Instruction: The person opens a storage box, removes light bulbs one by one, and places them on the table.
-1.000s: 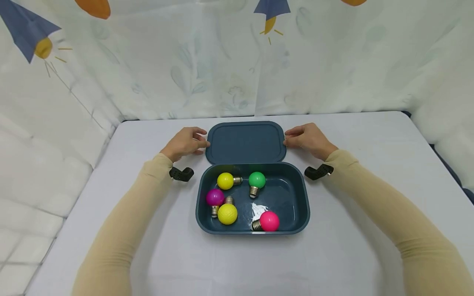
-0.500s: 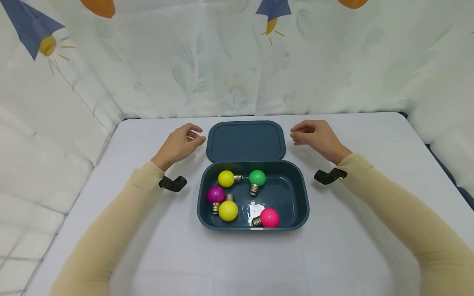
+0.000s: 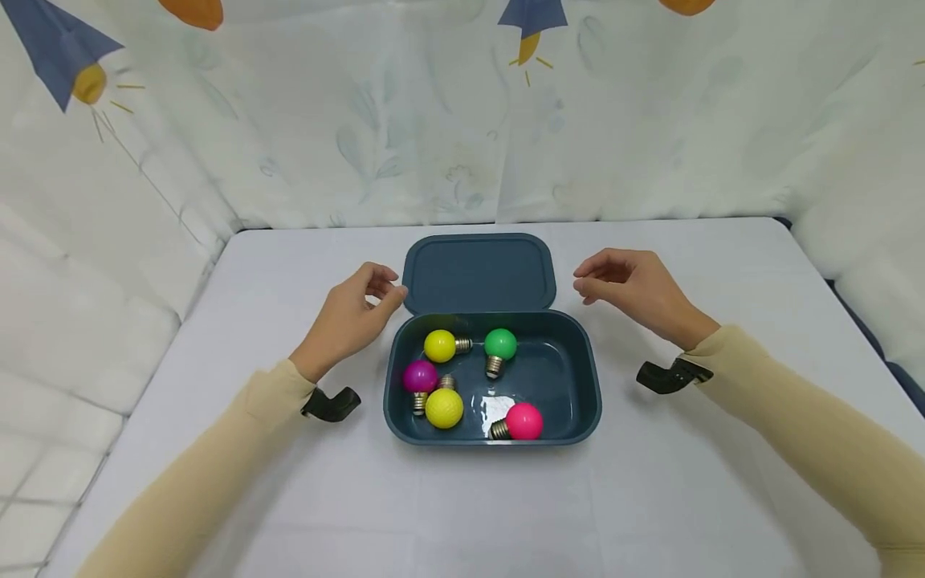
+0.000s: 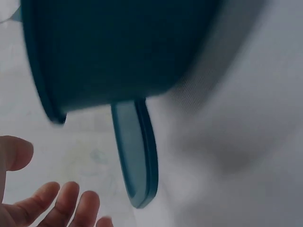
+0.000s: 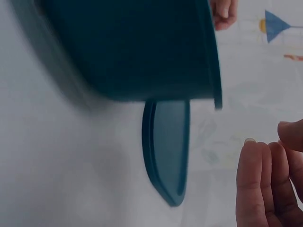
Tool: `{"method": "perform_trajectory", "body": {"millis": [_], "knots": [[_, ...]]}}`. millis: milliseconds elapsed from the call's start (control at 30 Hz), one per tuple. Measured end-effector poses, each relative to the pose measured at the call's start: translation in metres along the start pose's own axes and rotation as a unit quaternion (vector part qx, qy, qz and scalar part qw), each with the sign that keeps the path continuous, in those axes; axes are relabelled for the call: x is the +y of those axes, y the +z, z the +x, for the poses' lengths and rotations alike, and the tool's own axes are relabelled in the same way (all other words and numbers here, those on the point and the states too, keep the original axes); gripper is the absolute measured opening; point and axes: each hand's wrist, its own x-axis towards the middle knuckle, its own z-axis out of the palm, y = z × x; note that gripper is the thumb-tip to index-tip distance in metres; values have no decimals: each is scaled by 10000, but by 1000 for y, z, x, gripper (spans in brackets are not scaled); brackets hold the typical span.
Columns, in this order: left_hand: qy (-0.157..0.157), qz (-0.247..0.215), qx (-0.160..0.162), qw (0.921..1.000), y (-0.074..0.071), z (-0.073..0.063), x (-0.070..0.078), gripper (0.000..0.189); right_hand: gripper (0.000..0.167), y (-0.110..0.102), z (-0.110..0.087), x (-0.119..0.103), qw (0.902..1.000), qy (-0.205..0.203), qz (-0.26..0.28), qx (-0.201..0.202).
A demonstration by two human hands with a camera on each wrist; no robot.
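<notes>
A dark blue plastic box (image 3: 556,393) stands uncovered on the table. In it lie a smooth yellow bulb (image 3: 440,346), a green bulb (image 3: 500,343), a purple bulb (image 3: 421,376), a dimpled yellow bulb (image 3: 444,409) and a pink bulb (image 3: 524,421). The matching lid (image 3: 480,273) lies flat just behind the box. My left hand (image 3: 348,317) is at the lid's left corner, fingers loosely bent and holding nothing; whether its thumb touches the lid I cannot tell. My right hand (image 3: 643,291), likewise holding nothing, hovers apart from the lid on its right.
A white cloth covers the table (image 3: 499,514). Behind it hangs a pale printed curtain (image 3: 614,144), close to the table's far edge. Each wrist carries a black camera mount, such as the left mount (image 3: 332,404).
Both hands have let go of the lid's sides. They have drawn back toward me, the right hand moving farther out to the right. Lid, box and bulbs stay in place.
</notes>
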Motion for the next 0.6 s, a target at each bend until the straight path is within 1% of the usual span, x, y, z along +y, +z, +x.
{"method": "perform_trajectory", "body": {"millis": [67,133,233,333,400,500,567,600], "knots": [[181,21,114,9998,5,-8,2,46,29,3,-7,-4,9999,-97,10,-80],[288,76,175,9994,8,-16,5,46,25,8,-13,-8,9996,-236,-10,-166],[387,246,254,9986,12,-26,8,48,22,15,-21,-10,9978,-548,-44,-362],[508,531,375,9966,16,-35,9,51,18,21,-30,-11,9936,-966,-72,-572],[712,803,523,9928,18,-40,10,52,17,26,-35,-12,9889,-1313,-119,-685],[955,1151,759,9858,22,-50,12,55,21,32,-44,-14,9780,-1912,-271,-790],[1022,1297,860,9825,25,-57,14,58,26,37,-49,-15,9682,-2320,-424,-835],[993,1323,874,9824,27,-61,16,61,29,40,-51,-15,9634,-2494,-466,-869]]}}
